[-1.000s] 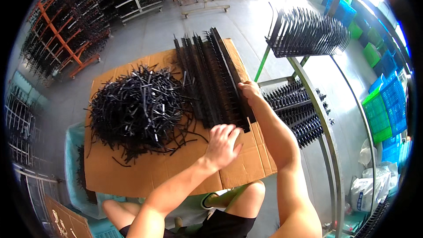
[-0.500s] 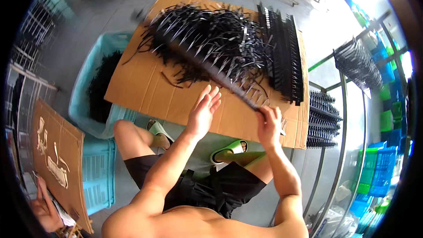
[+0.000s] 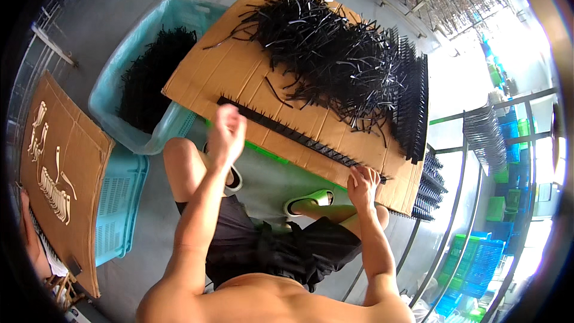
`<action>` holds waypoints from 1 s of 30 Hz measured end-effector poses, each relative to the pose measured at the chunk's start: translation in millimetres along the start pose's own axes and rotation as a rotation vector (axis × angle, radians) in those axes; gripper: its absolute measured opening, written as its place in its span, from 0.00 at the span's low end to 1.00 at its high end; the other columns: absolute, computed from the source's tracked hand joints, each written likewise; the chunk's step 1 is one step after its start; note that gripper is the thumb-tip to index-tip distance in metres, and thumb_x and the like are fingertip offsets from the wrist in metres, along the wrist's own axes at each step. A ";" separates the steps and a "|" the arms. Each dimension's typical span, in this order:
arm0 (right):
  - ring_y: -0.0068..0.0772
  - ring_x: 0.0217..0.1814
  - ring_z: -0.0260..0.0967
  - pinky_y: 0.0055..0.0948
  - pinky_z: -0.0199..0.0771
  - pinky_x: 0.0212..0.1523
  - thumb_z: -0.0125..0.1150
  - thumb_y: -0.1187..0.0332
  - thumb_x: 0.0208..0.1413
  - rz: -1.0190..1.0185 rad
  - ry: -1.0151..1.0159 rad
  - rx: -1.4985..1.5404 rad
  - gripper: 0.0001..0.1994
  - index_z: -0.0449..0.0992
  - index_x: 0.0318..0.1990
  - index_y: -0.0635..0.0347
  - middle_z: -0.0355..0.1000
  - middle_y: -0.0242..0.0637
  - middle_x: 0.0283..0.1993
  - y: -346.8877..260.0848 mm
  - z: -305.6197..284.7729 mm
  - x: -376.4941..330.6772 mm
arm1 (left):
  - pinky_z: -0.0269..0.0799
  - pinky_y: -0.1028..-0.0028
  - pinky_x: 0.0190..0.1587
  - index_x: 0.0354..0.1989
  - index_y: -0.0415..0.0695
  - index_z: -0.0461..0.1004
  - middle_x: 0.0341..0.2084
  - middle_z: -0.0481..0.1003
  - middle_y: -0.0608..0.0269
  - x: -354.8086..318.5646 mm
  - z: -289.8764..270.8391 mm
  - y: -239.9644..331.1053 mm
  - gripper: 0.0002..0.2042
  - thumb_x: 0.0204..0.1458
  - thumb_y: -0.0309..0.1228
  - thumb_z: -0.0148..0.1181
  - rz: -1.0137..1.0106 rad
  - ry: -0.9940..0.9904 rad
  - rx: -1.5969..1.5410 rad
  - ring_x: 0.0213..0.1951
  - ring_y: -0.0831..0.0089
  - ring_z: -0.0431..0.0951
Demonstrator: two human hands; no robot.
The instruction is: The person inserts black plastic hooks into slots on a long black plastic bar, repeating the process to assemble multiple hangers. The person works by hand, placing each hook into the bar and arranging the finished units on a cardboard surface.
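Observation:
A long black spiked strip [image 3: 287, 133] lies slantwise along the near edge of the cardboard sheet [image 3: 251, 87], its spikes pointing up. My right hand [image 3: 363, 185] is closed on the strip near its right end. By the other end is my left hand [image 3: 230, 131], its fingers smeared by motion, so whether it grips the strip is unclear. Beyond the strip spreads a tangled heap of thin, shiny black strips [image 3: 329, 54]. Several more spiked strips [image 3: 412, 101] stand side by side at the cardboard's right edge.
At the left stands a light-blue bin [image 3: 104, 98] with black pieces in it. Nearer, a second cardboard sheet [image 3: 84, 161] bearing white curved pieces rests on a blue crate [image 3: 122, 209], with another person's arm [image 3: 33, 233] beside it. A metal rack [image 3: 463, 185] is on the right.
The spiked strip has come from a slant over the heap down to the cardboard's near edge. My left hand has moved left to its far end. The whole view has shifted.

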State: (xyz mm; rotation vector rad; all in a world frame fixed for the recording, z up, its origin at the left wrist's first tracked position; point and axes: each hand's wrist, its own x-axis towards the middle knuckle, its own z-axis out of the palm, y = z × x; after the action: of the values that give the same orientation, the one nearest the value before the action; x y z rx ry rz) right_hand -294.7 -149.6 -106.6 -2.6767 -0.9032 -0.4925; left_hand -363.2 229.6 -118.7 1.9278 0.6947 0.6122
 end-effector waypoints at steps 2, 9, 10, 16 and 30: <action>0.42 0.40 0.69 0.37 0.67 0.45 0.63 0.77 0.45 -0.065 0.003 0.059 0.11 0.80 0.38 0.58 0.73 0.38 0.35 -23.6 -22.8 6.3 | 0.69 0.65 0.51 0.57 0.39 0.62 0.51 0.69 0.45 30.6 -24.3 -31.3 0.25 0.49 0.26 0.61 0.098 0.202 0.196 0.51 0.54 0.71; 0.47 0.31 0.72 0.39 0.71 0.30 0.62 0.66 0.53 -0.220 -0.134 0.422 0.06 0.78 0.31 0.59 0.72 0.40 0.27 -85.2 38.0 186.7 | 0.74 0.67 0.43 0.48 0.37 0.74 0.38 0.79 0.48 76.0 -9.5 -66.3 0.15 0.52 0.29 0.59 -0.069 -0.132 0.087 0.39 0.60 0.81; 0.49 0.33 0.73 0.40 0.72 0.34 0.60 0.63 0.55 -0.159 -0.290 0.456 0.09 0.77 0.32 0.59 0.72 0.41 0.27 -93.7 62.8 213.3 | 0.74 0.70 0.42 0.46 0.36 0.75 0.37 0.80 0.49 78.3 -6.1 -63.1 0.14 0.53 0.28 0.59 -0.064 -0.087 0.115 0.39 0.62 0.82; 0.40 0.53 0.70 0.34 0.77 0.47 0.56 0.72 0.50 -0.841 -0.391 -0.097 0.12 0.75 0.43 0.57 0.66 0.37 0.55 -121.2 161.3 272.5 | 0.73 0.62 0.32 0.36 0.40 0.78 0.23 0.78 0.50 73.6 -5.4 -46.8 0.08 0.53 0.32 0.59 -0.033 -0.005 0.124 0.27 0.55 0.79; 0.31 0.21 0.73 0.29 0.73 0.22 0.60 0.72 0.46 0.423 -0.827 0.629 0.18 0.73 0.47 0.67 0.74 0.43 0.22 -80.2 126.4 251.2 | 0.72 0.64 0.35 0.34 0.43 0.77 0.30 0.75 0.55 44.7 10.5 -21.0 0.05 0.52 0.31 0.61 0.131 -0.324 0.163 0.31 0.60 0.77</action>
State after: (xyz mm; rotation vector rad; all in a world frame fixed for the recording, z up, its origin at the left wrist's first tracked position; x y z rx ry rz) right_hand -128.0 90.6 -108.8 -2.3096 -0.4845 0.8980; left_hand -328.7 262.0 -136.5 2.1727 0.4250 0.3167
